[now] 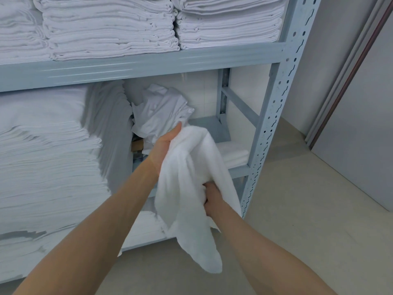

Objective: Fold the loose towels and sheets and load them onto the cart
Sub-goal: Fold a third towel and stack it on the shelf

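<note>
A loose white towel hangs bunched in front of the shelving, its lower end drooping toward the floor. My left hand grips its upper part, thumb up against the cloth. My right hand holds the towel lower down, fingers buried in its folds. Behind the towel, a crumpled white sheet lies loose on the middle shelf. No cart is in view.
A grey metal shelf rack holds tall stacks of folded white linen on the upper shelf and at the left. A small folded pile lies at the shelf's right end. Beige floor and a grey wall panel lie to the right.
</note>
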Motion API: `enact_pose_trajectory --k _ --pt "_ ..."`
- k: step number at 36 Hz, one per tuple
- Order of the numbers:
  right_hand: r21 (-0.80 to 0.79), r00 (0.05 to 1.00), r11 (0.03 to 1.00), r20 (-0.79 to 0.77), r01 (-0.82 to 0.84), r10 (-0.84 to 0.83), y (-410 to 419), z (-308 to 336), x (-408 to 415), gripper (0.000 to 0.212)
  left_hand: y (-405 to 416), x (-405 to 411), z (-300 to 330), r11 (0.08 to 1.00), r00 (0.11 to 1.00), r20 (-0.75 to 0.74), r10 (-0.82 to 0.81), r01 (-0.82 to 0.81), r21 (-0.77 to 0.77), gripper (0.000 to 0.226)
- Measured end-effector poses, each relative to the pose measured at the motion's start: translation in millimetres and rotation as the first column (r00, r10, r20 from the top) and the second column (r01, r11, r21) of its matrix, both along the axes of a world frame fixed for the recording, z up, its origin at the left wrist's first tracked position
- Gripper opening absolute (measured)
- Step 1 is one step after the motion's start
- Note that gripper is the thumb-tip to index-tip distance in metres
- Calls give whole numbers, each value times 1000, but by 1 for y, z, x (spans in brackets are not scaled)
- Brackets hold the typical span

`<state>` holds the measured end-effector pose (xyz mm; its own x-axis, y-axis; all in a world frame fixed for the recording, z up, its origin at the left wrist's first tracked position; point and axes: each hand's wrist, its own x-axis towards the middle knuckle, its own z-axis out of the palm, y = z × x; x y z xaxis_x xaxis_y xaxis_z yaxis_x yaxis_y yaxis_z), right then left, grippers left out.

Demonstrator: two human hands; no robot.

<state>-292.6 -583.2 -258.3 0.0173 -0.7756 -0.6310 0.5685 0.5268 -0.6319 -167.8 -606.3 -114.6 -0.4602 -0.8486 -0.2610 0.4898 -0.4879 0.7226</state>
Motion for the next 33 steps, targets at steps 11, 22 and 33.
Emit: enact_pose_trajectory --k 11,22,33 --pt "16 874 974 -439 -226 210 -13 30 -74 31 -20 25 -48 959 863 418 283 -252 -129 28" --pt "-173 913 951 366 256 -180 -1 27 -172 51 -34 42 -36 851 803 292 520 -518 -91 46" --pt "-108 862 878 280 465 -422 -12 41 -208 26 -32 71 -42 772 694 349 629 -609 -181 22"
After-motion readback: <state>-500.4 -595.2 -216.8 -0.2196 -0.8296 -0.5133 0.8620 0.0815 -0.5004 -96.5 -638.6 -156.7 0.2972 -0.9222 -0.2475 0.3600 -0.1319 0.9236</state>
